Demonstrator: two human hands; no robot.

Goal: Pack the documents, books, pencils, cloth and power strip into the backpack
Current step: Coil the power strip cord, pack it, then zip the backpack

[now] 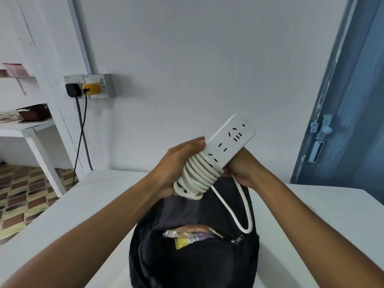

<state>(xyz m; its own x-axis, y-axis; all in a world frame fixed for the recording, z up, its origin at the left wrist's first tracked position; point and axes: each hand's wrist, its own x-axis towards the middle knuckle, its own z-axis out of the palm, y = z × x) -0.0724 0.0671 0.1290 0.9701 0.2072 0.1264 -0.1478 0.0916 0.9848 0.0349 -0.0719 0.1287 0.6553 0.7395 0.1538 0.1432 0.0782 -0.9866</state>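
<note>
Cord's nearly coiled round our power strip (226, 142), gripped by left hand (176, 163) and right hand (241, 171) above the open backpack (193, 262) on the tabletop (79, 208). Stuff's inside already; strip still to go.

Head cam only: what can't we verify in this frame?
- Backpack contents: the narrow zipper gap shows only wrappers.
- Power strip plug end: hidden in the coiled cord.
- Right hand fingers: behind the strip.
- Backpack bottom: cut off by the lower edge.
</note>
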